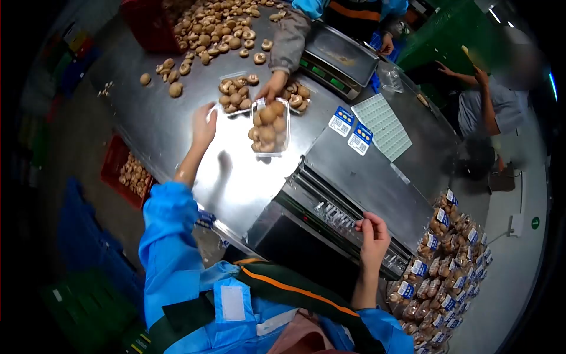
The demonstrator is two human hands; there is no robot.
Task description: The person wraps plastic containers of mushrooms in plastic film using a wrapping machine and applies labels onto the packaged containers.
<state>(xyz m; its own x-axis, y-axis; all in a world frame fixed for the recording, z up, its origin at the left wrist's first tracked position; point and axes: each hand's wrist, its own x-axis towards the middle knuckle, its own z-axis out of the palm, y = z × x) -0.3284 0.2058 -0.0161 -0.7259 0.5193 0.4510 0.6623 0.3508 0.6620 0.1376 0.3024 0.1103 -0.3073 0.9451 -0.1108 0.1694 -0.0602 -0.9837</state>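
Observation:
My left hand [204,125] is over the metal table, fingers apart and holding nothing, left of the mushroom trays. Nearest to it is a clear tray of mushrooms [236,94]. A second clear tray of mushrooms [269,128] sits in front of me, with a co-worker's hand [272,87] at its far edge. Partly behind that hand is a third tray [296,97]. My right hand [372,233] hovers by the slotted metal wrapping machine [330,212], thumb and fingers pinched together; whatever they hold is too small to make out.
Loose mushrooms [218,29] spill from a red crate [150,26] at the back. A scale [339,56] stands beyond the label sheet [382,125] and two blue-and-white labels [360,139]. Labelled packs [442,277] pile up at right. A red crate of mushroom pieces [132,174] is on the floor, left.

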